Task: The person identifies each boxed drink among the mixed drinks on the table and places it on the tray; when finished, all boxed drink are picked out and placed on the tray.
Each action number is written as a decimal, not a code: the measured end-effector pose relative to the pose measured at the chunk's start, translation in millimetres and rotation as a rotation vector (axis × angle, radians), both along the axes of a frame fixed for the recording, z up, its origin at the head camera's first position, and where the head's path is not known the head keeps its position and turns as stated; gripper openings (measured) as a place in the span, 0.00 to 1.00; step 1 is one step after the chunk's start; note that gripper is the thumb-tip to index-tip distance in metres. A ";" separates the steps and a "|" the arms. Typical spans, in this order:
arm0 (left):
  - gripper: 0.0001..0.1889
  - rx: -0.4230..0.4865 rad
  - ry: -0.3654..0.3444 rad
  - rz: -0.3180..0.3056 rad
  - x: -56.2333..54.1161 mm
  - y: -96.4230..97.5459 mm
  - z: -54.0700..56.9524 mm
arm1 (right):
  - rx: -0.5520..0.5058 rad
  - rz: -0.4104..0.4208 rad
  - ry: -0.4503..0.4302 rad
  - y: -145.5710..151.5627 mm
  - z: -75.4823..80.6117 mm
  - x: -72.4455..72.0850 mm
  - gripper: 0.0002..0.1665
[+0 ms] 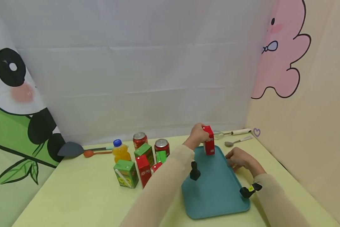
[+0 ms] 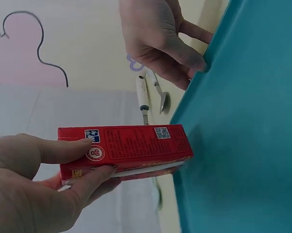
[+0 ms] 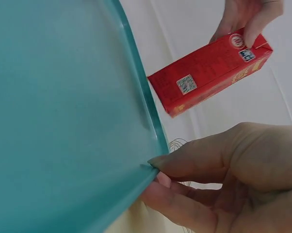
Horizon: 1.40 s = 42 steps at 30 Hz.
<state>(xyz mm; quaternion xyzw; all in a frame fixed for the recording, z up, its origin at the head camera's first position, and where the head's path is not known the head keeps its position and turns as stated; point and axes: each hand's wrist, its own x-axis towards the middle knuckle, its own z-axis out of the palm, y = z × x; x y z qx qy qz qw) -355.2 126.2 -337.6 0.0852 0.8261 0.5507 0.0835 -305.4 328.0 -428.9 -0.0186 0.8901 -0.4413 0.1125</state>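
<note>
Beyond the left hand and the right hand, a creased pale sheet is hanging, with a beige wall rising on the right hand's outer side. Under both hands, a pale yellow table is stretching, looking flat and smooth. Left of the right hand, a teal tray is lying lengthwise; that hand is pinching its rim, thumb above and fingers beneath, probably steadying it. Just past the left hand, a whisk is lying near the sheet. To the left hand's left, a juice bottle, green cartons, other red cartons and two cans are standing clustered, presumably within its reach. The left hand is pinching a red drink carton by its upper end, likely leaving the base free. That base is facing the tray's far end; whether it is touching, I cannot tell. Beyond the right hand, a small spoon is resting.
</note>
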 end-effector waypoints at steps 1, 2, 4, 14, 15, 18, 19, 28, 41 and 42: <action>0.28 0.029 -0.007 0.001 -1.9 -1.1 -4.7 | -0.004 -0.010 -0.005 -0.9 -1.3 0.2 0.24; 0.28 0.052 -0.011 -0.004 -3.7 -2.2 -9.3 | -0.002 -0.009 -0.005 -1.3 -2.9 0.5 0.25; 0.28 0.084 -0.012 -0.012 -7.3 -3.6 -17.8 | -0.004 -0.013 -0.007 -1.7 -5.8 0.9 0.25; 0.31 0.127 0.016 -0.017 -10.3 4.4 -34.9 | -0.003 -0.024 -0.018 1.5 -7.8 1.5 0.24; 0.31 0.138 0.020 -0.015 -9.4 6.1 -34.8 | -0.002 -0.027 -0.018 2.0 -7.1 1.3 0.24; 0.31 0.169 0.032 -0.012 -8.3 11.9 -36.1 | 0.010 -0.038 -0.022 3.3 -5.5 0.6 0.24; 0.32 0.171 0.038 -0.014 -8.3 13.3 -37.1 | 0.013 -0.039 -0.023 3.8 -5.3 0.4 0.23; 0.33 0.194 0.047 -0.020 -9.7 11.4 -48.8 | 0.018 -0.040 -0.021 -4.9 -7.9 -0.4 0.24; 0.31 0.247 0.094 0.012 -13.5 21.5 -54.3 | 0.025 -0.056 -0.013 -4.0 -1.3 -0.8 0.24; 0.31 0.244 0.093 0.003 -13.3 22.4 -54.0 | 0.026 -0.053 -0.011 -3.5 -0.9 -0.1 0.24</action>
